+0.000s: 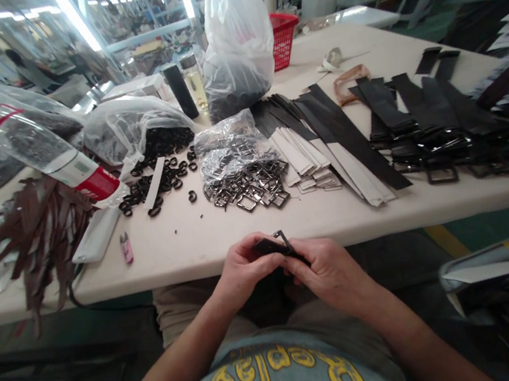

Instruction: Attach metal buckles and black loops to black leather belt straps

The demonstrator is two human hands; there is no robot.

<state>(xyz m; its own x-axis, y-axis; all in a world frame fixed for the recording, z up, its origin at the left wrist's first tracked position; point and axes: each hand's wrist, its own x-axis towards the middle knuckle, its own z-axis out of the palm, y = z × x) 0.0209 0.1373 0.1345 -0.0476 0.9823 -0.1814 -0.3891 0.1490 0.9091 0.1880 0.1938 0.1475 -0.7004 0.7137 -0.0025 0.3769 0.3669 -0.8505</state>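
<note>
In front of the table's near edge, my left hand (247, 264) is closed on a short black strap (267, 247), thumb on top. My right hand (325, 270) grips the same strap from the other side, fingers partly hidden beneath it. A dark metal buckle (281, 235) stands up from the strap between both hands. Just beyond lies a pile of similar buckles (249, 188), spilling from a clear plastic bag (226, 137). Right of the pile are strips, black at one end and whitish at the other (304, 150).
Finished-looking black straps with buckles (437, 114) are heaped at the right. Black curved loops (169, 179), a large bottle (58, 158), brown strips (40, 226) and pink thread snips (126, 248) lie left. A filled plastic bag (235, 31) and a red basket (284, 39) stand behind.
</note>
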